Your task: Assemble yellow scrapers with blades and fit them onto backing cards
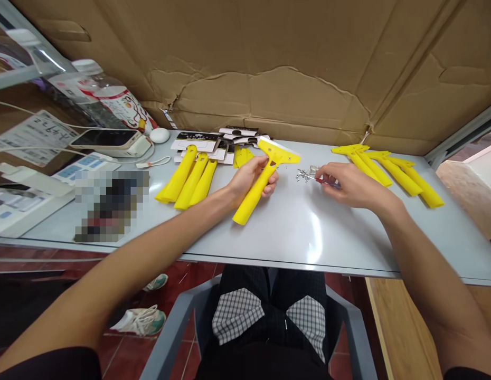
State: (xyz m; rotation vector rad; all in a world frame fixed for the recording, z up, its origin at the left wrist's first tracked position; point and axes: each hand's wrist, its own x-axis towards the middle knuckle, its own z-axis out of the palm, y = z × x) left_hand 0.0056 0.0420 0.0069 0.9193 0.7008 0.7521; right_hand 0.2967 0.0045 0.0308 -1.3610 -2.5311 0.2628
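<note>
A yellow scraper (251, 198) with a wide T-shaped head lies tilted in my left hand (243, 182), whose fingers wrap round its neck. A pale strip runs along the head's far edge. My right hand (352, 184) is closed on a slim screwdriver (320, 181) with some red and blue on it, its tip over a small heap of silvery screws (303, 175). To the left lie several yellow scraper handles (178, 174), partly on printed cards (196, 142). Several more yellow scrapers (404, 177) with T-shaped heads overlap to the right of my right hand.
Cardboard (269, 63) stands along the back of the grey table (269, 243). On the left are plastic bottles (119, 100), a phone (106, 138), cables, a white box (39, 203) and a blurred-out item (111, 206). Small yellow pieces (242, 157) lie behind my left hand. Shoes (142, 321) show below.
</note>
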